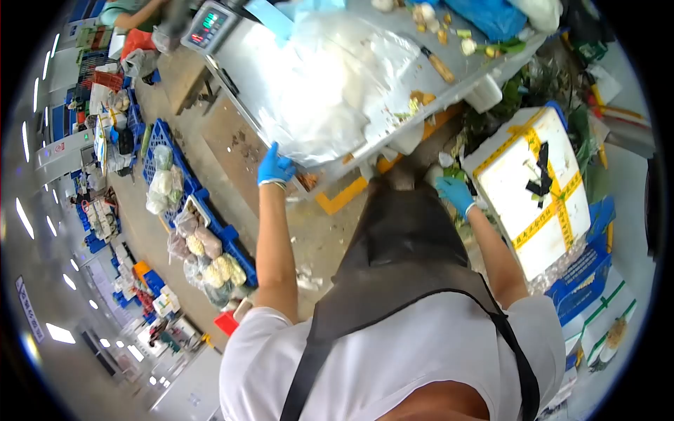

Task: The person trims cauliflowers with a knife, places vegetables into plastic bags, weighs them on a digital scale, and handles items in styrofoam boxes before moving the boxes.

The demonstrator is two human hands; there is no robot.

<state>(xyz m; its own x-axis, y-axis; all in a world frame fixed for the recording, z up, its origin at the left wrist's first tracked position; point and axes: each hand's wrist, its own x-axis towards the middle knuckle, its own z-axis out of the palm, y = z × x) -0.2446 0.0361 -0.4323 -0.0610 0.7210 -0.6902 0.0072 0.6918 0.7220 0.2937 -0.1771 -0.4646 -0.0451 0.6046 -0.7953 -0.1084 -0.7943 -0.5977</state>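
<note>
Resting our left hand (276, 168) at the counter (246, 70), perhaps steadying the plastic bag (330, 91), we cannot tell its grip; our right hand (455, 194) hangs loose, empty.

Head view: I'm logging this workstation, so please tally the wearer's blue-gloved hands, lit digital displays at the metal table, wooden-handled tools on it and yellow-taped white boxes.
Blue-gloved hands: 2
Lit digital display: 1
Wooden-handled tool: 1
Yellow-taped white box: 1
Total: 5
</note>
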